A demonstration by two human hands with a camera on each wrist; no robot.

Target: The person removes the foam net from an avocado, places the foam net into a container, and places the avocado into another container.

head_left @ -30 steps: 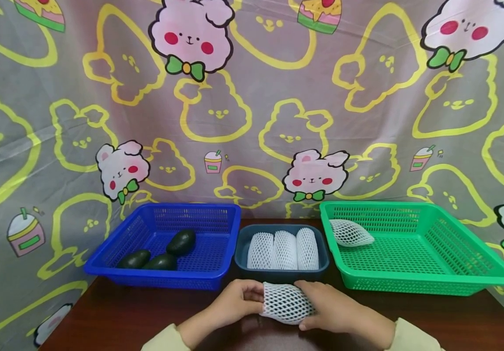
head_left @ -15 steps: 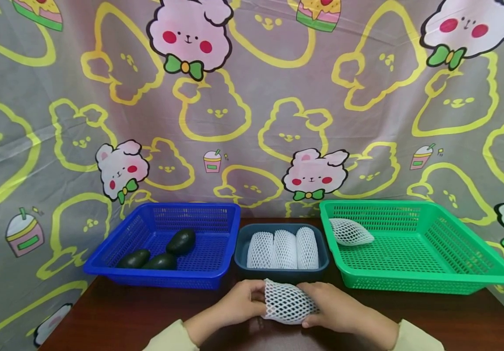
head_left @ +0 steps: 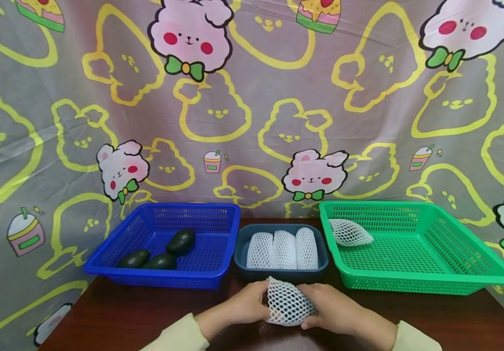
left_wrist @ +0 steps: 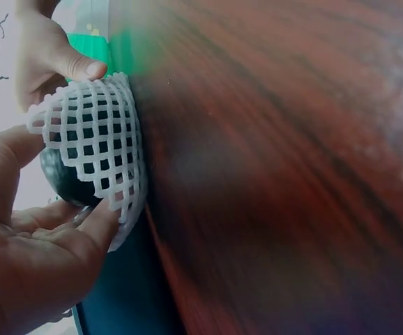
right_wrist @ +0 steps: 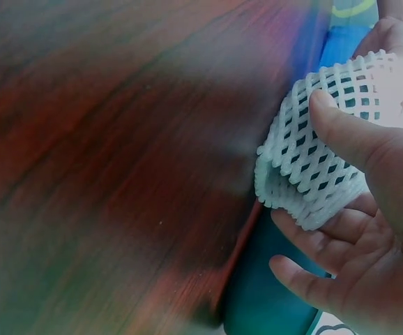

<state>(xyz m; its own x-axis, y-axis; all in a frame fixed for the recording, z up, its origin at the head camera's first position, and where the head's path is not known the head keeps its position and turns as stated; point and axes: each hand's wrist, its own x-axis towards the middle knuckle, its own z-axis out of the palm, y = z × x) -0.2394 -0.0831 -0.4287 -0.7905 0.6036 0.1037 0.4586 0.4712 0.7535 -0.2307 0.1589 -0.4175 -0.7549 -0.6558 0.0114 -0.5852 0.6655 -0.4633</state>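
A white foam net sleeve (head_left: 290, 303) is held low over the front of the table, with a dark avocado (left_wrist: 65, 180) inside it. The avocado's bare end shows at the sleeve's open left mouth in the left wrist view. My left hand (head_left: 251, 303) holds the rim of that mouth, thumb and fingers on either side. From the right, my right hand (head_left: 333, 308) grips the sleeve around its other end. In the right wrist view, the thumb lies on the mesh and fingers support it below; the sleeve's near end gapes past the avocado.
A blue basket (head_left: 155, 282) with 3 avocados (head_left: 182, 242) stands at left. Behind my hands, a dark blue-grey tray (head_left: 240, 243) contains white foam net sleeves (head_left: 284, 251). The green basket (head_left: 427, 282) at right holds a net-wrapped piece (head_left: 349, 233). A patterned curtain (head_left: 252, 122) hangs behind.
My left hand has shifted slightly right along with the sleeve's rim, drawing the mouth outward and upward. The right hand stays almost in place, still gripping. Baskets and tray are unchanged.
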